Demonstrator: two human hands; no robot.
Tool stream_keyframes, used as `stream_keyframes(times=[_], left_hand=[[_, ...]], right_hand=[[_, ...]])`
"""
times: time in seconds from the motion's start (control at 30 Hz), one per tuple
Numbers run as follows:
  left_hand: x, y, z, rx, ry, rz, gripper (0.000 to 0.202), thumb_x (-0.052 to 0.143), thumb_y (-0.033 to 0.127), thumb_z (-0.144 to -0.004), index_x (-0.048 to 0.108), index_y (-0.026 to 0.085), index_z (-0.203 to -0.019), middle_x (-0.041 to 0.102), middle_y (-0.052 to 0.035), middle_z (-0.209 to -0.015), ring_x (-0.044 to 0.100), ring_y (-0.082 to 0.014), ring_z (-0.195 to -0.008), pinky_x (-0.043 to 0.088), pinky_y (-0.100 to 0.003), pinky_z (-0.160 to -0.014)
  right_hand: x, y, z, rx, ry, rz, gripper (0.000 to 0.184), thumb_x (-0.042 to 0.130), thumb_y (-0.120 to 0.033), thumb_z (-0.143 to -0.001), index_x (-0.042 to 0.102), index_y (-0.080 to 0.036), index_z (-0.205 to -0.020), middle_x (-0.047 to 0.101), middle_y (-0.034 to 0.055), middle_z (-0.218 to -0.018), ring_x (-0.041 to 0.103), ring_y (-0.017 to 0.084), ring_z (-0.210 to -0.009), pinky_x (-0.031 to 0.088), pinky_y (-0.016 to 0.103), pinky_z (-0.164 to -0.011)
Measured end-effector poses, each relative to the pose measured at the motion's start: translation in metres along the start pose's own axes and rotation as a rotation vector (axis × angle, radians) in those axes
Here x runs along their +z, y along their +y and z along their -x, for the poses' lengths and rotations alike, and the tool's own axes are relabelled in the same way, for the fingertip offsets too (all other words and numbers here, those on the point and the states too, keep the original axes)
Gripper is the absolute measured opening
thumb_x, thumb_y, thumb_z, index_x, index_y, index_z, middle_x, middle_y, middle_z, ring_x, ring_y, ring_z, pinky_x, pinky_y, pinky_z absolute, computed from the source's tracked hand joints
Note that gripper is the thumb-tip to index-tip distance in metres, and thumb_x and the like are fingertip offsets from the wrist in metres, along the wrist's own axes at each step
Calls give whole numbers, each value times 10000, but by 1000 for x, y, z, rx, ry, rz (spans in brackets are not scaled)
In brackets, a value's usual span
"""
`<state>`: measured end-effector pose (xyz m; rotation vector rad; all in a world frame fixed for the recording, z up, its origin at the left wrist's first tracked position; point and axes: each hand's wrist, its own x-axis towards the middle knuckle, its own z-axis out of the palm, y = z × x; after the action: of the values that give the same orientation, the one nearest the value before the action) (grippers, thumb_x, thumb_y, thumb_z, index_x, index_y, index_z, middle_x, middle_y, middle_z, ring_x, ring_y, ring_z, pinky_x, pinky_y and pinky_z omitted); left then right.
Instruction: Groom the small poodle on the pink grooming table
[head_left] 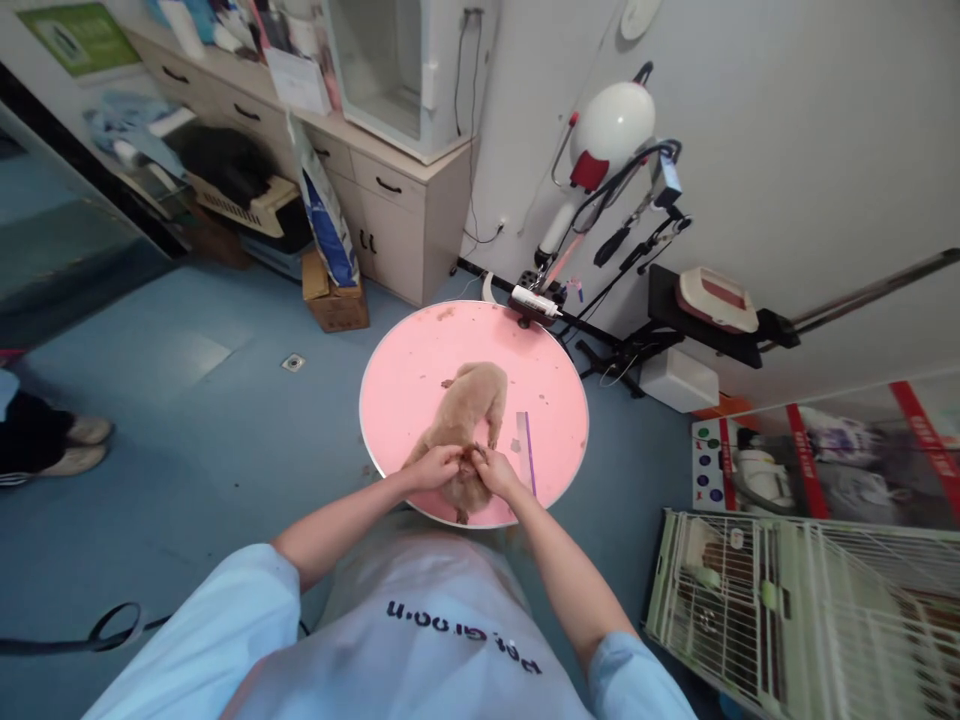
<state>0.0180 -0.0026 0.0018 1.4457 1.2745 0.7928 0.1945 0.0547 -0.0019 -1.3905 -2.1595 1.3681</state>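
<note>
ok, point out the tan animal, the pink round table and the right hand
tan animal (466,400): head view, on its back
pink round table (397,402): head view, on the bare top
right hand (495,473): head view, on the back of the hand

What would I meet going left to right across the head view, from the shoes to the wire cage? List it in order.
Shoes → cardboard box → left hand → right hand → purple strip → wire cage
</note>
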Motion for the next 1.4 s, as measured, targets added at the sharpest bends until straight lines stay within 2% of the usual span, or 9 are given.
stream_keyframes(times=[0.07,0.13,0.2,0.23,0.4,0.5,0.77,1.1,1.4], left_hand=[[-3,-7,7,-16,189,-1,307,405,94,-741,638,138,-936,630,-24,-810,570,-130,-751,478,-248,-710],[-1,-11,18,-44,510,-33,274,426,120,-780,639,146,-949,612,-46,-879,570,-147,-844,484,-286,-801],[10,-11,29,-57,787,-94,213,449,184,-831,656,152,-872,576,-67,-930,554,-169,-925,470,-325,-877],[19,-10,33,-49,844,-125,212,464,225,-848,666,160,-858,556,-75,-978,540,-182,-973,456,-343,-915],[69,-15,33,-118,806,-253,380,541,317,-825,589,211,-1186,385,-112,-1267,402,-268,-1207,375,-471,-1010],[81,-26,27,-155,860,-200,426,489,297,-858,518,202,-1272,364,-131,-1284,380,-271,-1237,374,-470,-1013],[64,-22,27,-110,920,-143,391,306,242,-929,649,154,-1094,566,-102,-937,556,-189,-929,467,-359,-881],[50,-14,31,298,572,-277,333,346,221,-920,620,130,-1086,681,-102,-1008,632,-167,-934,492,-316,-859],[43,-16,36,328,309,-334,440,373,437,-923,632,133,-1110,681,-111,-893,640,-174,-825,498,-295,-779]], right_hand=[[7,1,-5,5,15,-25,326,410,-368,-874,669,-177,-928,707,73,-908,628,209,-845,458,312,-789],[14,0,-7,16,39,-59,360,364,-372,-884,659,-168,-902,705,71,-879,625,199,-818,466,303,-772],[19,-4,-8,33,66,-97,380,337,-373,-884,652,-161,-887,701,72,-862,624,192,-801,470,293,-760],[21,-6,-8,45,78,-115,384,331,-373,-883,650,-158,-876,700,74,-855,624,190,-795,472,289,-753],[28,-19,-4,113,141,-176,396,329,-397,-878,642,-160,-832,695,81,-820,623,187,-767,481,276,-700],[34,-26,-1,153,183,-199,416,316,-415,-880,644,-163,-837,697,86,-816,623,192,-778,485,277,-691],[43,-23,8,285,255,-253,492,314,-493,-868,653,-137,-831,695,104,-757,631,212,-766,490,281,-635],[37,-6,20,354,283,-302,590,319,-606,-834,653,-123,-780,691,123,-746,639,219,-737,476,283,-608],[29,-10,36,370,212,-395,612,330,-638,-829,658,-122,-854,698,131,-823,637,215,-781,483,291,-641]])
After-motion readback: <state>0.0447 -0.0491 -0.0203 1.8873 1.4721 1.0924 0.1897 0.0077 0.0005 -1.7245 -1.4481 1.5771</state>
